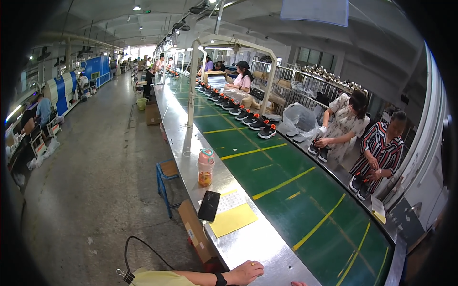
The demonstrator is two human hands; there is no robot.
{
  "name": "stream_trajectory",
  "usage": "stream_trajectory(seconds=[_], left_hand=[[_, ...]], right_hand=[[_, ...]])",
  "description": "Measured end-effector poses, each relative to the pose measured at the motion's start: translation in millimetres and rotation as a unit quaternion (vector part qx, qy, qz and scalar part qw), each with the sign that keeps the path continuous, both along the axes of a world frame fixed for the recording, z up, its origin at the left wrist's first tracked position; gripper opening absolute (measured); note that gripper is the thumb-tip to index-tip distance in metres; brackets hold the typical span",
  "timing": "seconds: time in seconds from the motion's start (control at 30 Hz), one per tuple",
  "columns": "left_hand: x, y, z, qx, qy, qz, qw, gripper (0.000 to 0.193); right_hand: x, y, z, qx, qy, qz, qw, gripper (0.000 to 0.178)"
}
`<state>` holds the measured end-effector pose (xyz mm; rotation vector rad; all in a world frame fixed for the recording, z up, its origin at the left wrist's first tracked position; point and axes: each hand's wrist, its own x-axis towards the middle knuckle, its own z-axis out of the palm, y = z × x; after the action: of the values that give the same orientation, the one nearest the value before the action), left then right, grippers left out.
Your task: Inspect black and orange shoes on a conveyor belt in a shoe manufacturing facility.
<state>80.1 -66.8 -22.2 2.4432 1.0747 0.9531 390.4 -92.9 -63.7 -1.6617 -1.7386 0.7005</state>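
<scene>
My left hand (245, 273) lies on the bare metal ledge (272, 248) beside the belt. It has a ring on one finger and a black band at the wrist. The fingers rest loosely on the metal, with nothing visible in them. Of my right hand (299, 283), only a bit of the fingers shows at the lower edge, so its grip is hidden. Farther along the ledge from my left hand lie a yellow sheet (234, 221), a white sheet of small labels (231, 201) and a black phone (209, 206). Beyond the phone stands a pink-topped drink bottle (206, 167).
The green conveyor belt (281, 167) runs into the distance, with a row of black sneakers (257, 125) on it. Across it, two people (348, 114) handle shoes. A metal frame (193, 86) arches over the belt. A blue-legged stool (164, 178) and cardboard box (193, 229) stand left of the ledge.
</scene>
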Motion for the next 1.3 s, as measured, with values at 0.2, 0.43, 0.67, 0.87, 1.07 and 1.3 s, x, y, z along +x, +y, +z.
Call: stream_trajectory(seconds=[0.2, 0.43, 0.67, 0.87, 1.07, 1.3], left_hand=[[3.8, -1.2, 0.8, 0.008, -0.003, 0.003, 1.000, 0.016], [3.4, -1.5, 3.8, 0.008, 0.006, 0.001, 1.000, 0.018], [5.3, 0.8, 2.1, 0.011, -0.002, 0.005, 1.000, 0.021], [6.2, 0.7, 3.7, -0.008, -0.003, 0.006, 1.000, 0.021], [8.4, 0.0, 7.3, -0.022, 0.003, 0.006, 1.000, 0.021], [8.3, 0.4, 6.6, -0.022, 0.011, 0.005, 1.000, 0.021]], right_hand=[[0.9, -3.0, 5.4, 0.002, -0.011, 0.005, 1.000, 0.040], [-3.2, -4.9, 12.1, 0.007, 0.025, -0.001, 1.000, 0.040], [-12.2, -7.4, 31.9, -0.005, 0.049, -0.015, 0.999, 0.035], [-16.0, -9.0, 43.8, -0.045, 0.117, -0.040, 0.991, 0.036], [-5.0, -5.2, 28.8, -0.019, 0.075, -0.025, 0.997, 0.037], [-4.2, -5.4, 24.3, -0.033, 0.118, -0.040, 0.992, 0.037]])
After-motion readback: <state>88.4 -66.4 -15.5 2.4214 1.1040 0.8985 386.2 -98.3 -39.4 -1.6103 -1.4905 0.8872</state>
